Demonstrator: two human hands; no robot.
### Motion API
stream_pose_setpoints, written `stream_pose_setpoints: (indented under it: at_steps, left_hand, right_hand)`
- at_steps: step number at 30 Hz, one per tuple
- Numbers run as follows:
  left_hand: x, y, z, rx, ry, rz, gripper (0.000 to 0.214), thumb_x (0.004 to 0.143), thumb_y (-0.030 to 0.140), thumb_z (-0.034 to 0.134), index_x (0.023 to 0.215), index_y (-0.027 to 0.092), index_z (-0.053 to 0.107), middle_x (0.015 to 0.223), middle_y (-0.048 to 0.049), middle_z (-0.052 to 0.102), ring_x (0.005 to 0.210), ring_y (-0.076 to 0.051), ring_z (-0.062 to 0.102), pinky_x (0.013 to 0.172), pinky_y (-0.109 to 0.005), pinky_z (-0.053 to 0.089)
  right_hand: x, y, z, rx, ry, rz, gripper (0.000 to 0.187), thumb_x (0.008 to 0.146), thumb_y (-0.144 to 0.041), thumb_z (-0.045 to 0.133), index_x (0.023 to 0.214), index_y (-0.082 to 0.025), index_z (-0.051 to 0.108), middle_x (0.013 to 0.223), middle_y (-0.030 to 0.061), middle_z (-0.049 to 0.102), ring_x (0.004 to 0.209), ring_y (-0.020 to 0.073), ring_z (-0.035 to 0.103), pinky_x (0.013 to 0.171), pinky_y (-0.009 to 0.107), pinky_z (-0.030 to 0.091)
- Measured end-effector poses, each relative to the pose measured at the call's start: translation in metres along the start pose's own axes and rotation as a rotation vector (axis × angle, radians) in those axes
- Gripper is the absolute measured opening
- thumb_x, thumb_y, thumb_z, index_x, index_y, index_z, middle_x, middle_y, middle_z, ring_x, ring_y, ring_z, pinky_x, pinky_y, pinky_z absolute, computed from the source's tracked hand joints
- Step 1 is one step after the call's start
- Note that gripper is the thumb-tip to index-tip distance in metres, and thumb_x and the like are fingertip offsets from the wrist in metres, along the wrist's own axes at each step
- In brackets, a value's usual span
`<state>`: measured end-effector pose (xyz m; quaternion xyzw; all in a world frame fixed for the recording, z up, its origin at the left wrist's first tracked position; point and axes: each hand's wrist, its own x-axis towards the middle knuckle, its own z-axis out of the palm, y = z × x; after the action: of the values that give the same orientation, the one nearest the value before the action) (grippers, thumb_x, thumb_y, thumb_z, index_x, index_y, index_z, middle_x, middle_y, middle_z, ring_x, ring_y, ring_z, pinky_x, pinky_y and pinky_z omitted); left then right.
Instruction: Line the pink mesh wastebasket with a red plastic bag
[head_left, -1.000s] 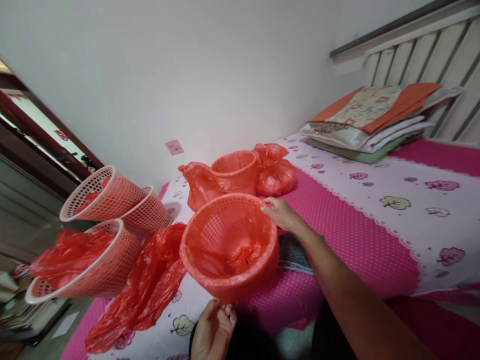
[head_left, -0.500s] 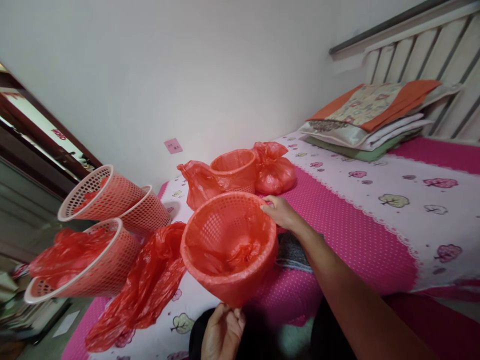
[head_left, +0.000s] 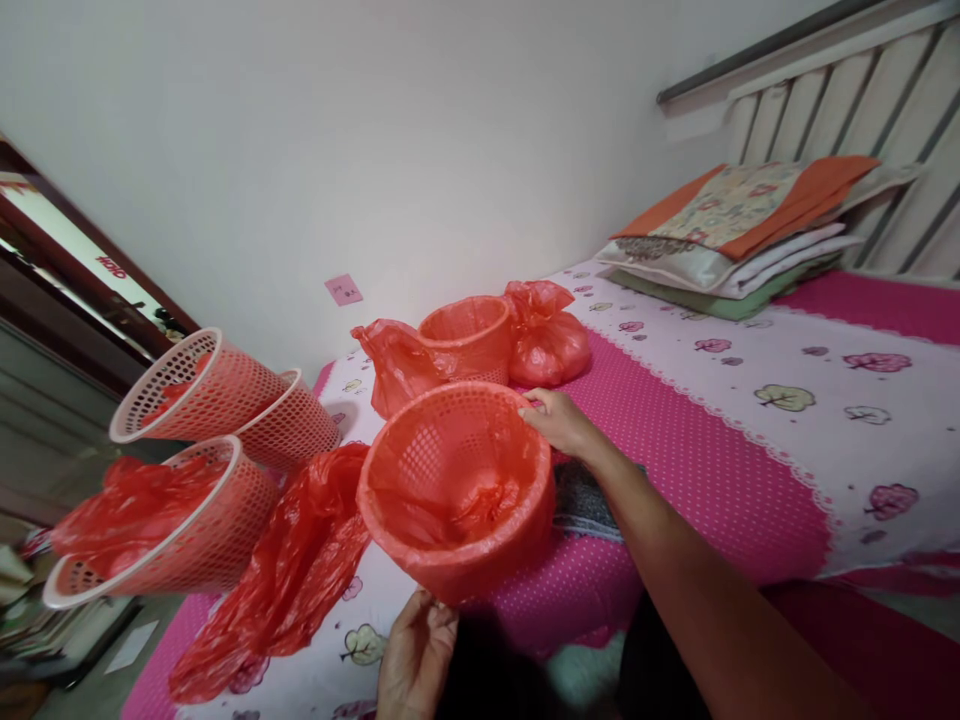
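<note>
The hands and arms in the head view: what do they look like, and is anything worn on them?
The bare human left hand and bare human right hand have no gloves. The bare right forearm shows no sleeve or watch. Black cloth, probably legwear, shows between the arms.

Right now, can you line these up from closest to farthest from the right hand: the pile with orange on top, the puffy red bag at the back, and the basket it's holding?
From the right hand, in the head view:
1. Basket: touching it, on its left.
2. Puffy red bag: just beyond it.
3. Orange-topped pile: farther back, off to the right.
</note>
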<state>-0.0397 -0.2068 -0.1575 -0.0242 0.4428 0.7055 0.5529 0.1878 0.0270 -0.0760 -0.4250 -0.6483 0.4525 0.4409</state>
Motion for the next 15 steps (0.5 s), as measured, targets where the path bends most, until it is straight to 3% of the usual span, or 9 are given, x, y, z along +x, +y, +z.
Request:
stream_pose_setpoints:
  at_steps: [4,7,11,15]
  left_hand:
    - [-0.006,-0.003,-0.005,-0.108,-0.114,-0.047,0.021,0.079,0.001,0.058,0.088,0.018,0.066,0.085,-0.0041,0.074,0.067,-0.013,0.067,0.059,-0.023,0.053]
    - [-0.014,-0.011,-0.01,-0.081,-0.249,-0.121,0.017,0.075,0.001,0.066,0.076,0.018,0.07,0.087,-0.0051,0.076,0.079,-0.018,0.071,0.076,-0.033,0.059]
    - [-0.021,-0.029,-0.008,0.024,-0.211,-0.157,0.016,0.074,0.001,0.076,0.076,0.016,0.074,0.09,-0.0065,0.079,0.087,-0.021,0.074,0.078,-0.032,0.059]
    - [-0.019,-0.042,0.001,0.04,-0.167,-0.139,0.019,0.068,0.001,0.08,0.078,0.015,0.074,0.084,-0.0056,0.078,0.08,-0.019,0.073,0.07,-0.027,0.057]
  right_hand:
    - [0.002,0.003,0.001,0.021,0.001,0.008,0.016,0.085,-0.024,0.061,0.097,-0.017,0.069,0.079,0.0051,0.073,0.069,0.0175,0.064,0.058,0.025,0.046]
    - [0.005,0.005,0.001,0.003,0.007,0.02,0.015,0.083,-0.023,0.063,0.096,-0.016,0.069,0.081,0.0059,0.073,0.068,0.0175,0.064,0.058,0.025,0.045]
    - [0.007,0.008,0.002,-0.02,0.023,0.001,0.016,0.083,-0.023,0.062,0.094,-0.016,0.07,0.077,0.0043,0.072,0.066,0.0167,0.063,0.055,0.024,0.044]
    - [0.007,0.011,0.002,0.0,0.014,-0.016,0.016,0.083,-0.024,0.061,0.094,-0.016,0.069,0.076,0.0037,0.073,0.066,0.0173,0.065,0.055,0.024,0.045]
